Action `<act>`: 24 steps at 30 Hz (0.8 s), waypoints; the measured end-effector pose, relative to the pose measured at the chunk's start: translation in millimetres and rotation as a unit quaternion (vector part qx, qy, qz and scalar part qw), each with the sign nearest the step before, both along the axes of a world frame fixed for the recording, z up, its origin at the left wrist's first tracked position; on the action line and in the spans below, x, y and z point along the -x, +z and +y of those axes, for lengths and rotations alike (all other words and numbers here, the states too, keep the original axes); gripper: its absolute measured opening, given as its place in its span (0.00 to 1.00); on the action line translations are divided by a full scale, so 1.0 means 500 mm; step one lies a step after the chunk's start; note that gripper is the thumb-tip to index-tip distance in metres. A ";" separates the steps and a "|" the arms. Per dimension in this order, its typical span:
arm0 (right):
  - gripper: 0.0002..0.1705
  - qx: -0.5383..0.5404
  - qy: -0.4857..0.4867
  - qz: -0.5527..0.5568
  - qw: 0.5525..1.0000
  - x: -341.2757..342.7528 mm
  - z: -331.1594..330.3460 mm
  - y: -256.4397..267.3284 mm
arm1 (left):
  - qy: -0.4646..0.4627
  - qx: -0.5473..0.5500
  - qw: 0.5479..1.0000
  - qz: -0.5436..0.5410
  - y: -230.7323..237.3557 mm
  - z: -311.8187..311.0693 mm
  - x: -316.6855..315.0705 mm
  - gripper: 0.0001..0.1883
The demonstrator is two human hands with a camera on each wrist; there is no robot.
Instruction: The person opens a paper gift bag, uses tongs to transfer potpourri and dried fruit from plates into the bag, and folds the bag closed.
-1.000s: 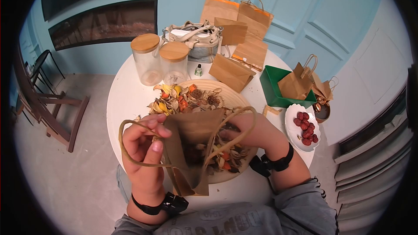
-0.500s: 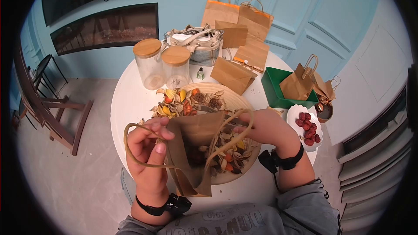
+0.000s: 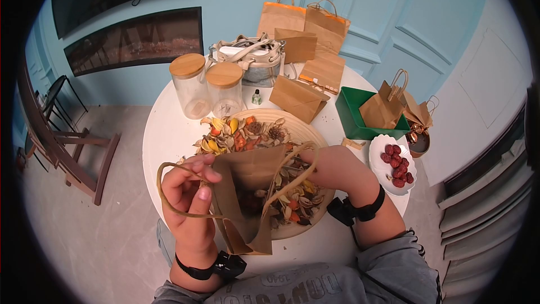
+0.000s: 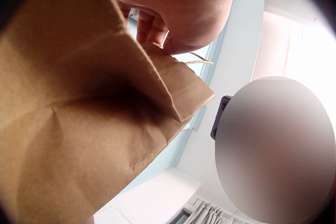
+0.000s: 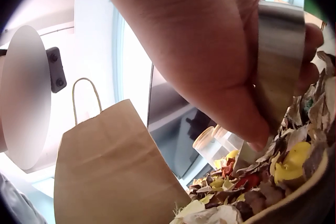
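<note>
Kraft-paper bag (image 3: 253, 166), creased and stiff-sided, has been kept gaping at the near edge of the bench (image 3: 159, 135) since a second ago, its twisted handle (image 3: 194, 214) pinched by the left hand (image 3: 188, 197). Just beyond, a round, ridged tray (image 3: 306, 126) is heaped with crisp dried petals (image 3: 295, 197), over which a smooth metal tool (image 5: 281, 45) is gripped by the right hand (image 5: 215, 50); gathering seems unfinished.
</note>
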State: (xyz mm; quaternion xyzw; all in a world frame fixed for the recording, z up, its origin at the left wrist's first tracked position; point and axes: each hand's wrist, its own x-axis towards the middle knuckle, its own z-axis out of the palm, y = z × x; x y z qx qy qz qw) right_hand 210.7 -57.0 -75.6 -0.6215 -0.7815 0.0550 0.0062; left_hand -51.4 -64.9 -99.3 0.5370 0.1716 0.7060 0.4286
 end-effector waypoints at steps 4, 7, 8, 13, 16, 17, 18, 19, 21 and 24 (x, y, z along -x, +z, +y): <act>0.13 -0.007 0.012 -0.016 1.000 -0.001 0.001 0.002 | -0.002 0.000 1.000 0.000 0.001 -0.001 0.001 0.15; 0.12 -0.014 0.019 -0.025 0.999 -0.001 0.001 0.004 | -0.004 -0.003 1.000 0.003 0.001 0.000 0.002 0.15; 0.12 -0.014 0.019 -0.025 0.999 -0.002 0.001 0.005 | -0.004 -0.003 1.000 0.003 0.001 0.000 0.002 0.15; 0.12 -0.039 0.025 -0.023 0.999 -0.017 0.002 0.002 | 0.002 -0.006 1.000 0.005 0.001 0.001 0.001 0.15; 0.14 -0.016 0.010 -0.008 1.000 -0.013 -0.002 0.026 | 0.002 0.003 1.000 0.001 0.002 -0.001 0.000 0.16; 0.14 -0.016 0.011 -0.008 1.000 -0.016 -0.004 0.027 | 0.002 0.003 1.000 0.001 0.002 -0.001 0.001 0.16; 0.14 -0.042 0.016 0.004 0.999 -0.020 -0.006 0.028 | 0.002 0.002 1.000 0.003 0.002 -0.001 0.001 0.16; 0.15 -0.068 0.022 0.016 0.997 -0.023 -0.008 0.029 | 0.001 0.001 1.000 0.006 0.002 -0.001 0.002 0.16; 0.15 -0.090 0.019 0.029 0.995 -0.023 -0.014 0.043 | 0.001 0.000 1.000 0.003 0.000 0.000 0.000 0.16; 0.16 -0.146 0.023 0.061 0.987 -0.026 -0.025 0.065 | 0.004 0.001 1.000 -0.001 0.000 -0.001 -0.001 0.15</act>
